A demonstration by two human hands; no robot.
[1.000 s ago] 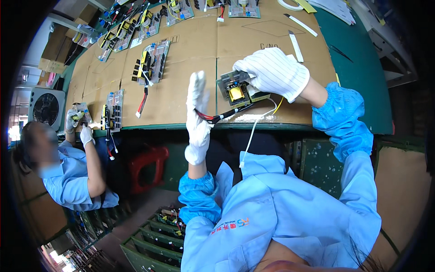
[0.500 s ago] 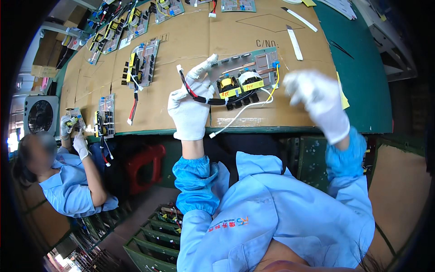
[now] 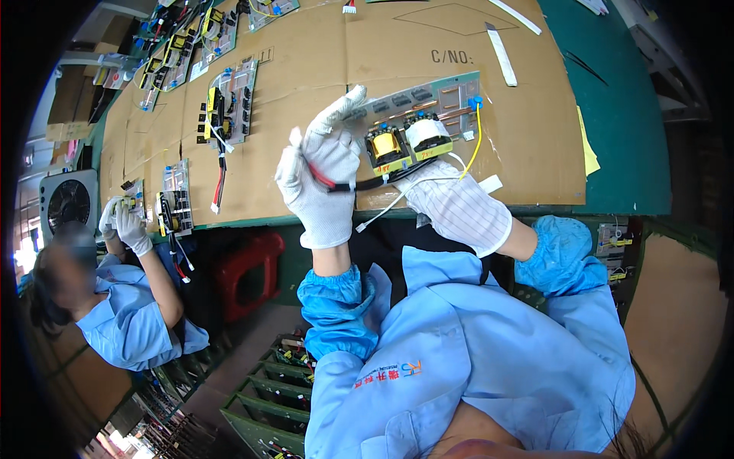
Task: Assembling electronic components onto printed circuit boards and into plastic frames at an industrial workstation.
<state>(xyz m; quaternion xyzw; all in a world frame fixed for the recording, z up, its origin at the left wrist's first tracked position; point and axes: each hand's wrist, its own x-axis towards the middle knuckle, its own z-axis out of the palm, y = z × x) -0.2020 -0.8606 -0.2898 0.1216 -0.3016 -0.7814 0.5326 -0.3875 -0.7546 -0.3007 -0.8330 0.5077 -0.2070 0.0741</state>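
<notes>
My left hand (image 3: 325, 180), in a white glove, is closed on the left end of a circuit board (image 3: 462, 92), which is tilted above the cardboard. Two transformers, one yellow (image 3: 387, 144) and one white (image 3: 427, 131), sit along its near side. A black-and-red cable (image 3: 375, 183) runs past my left palm; a yellow wire (image 3: 479, 138) and a white wire (image 3: 409, 187) loop at the near right. My gloved right hand (image 3: 459, 206) reaches under the board's near edge, its fingers hidden. The end of a white strip (image 3: 491, 183) shows beside that hand; I cannot tell whether it is held.
Similar boards (image 3: 229, 103) lie on the cardboard (image 3: 306, 46) to the left. Dark-tipped white strips (image 3: 501, 57) and black tweezers (image 3: 587, 69) lie at the far right. A co-worker (image 3: 138, 291) handles a board at the left, near a fan (image 3: 69, 203) and a red stool (image 3: 248, 268).
My right hand has come from the right, leftward and down to the board's near edge. My left hand still holds the board. The co-worker's hands have drawn together.
</notes>
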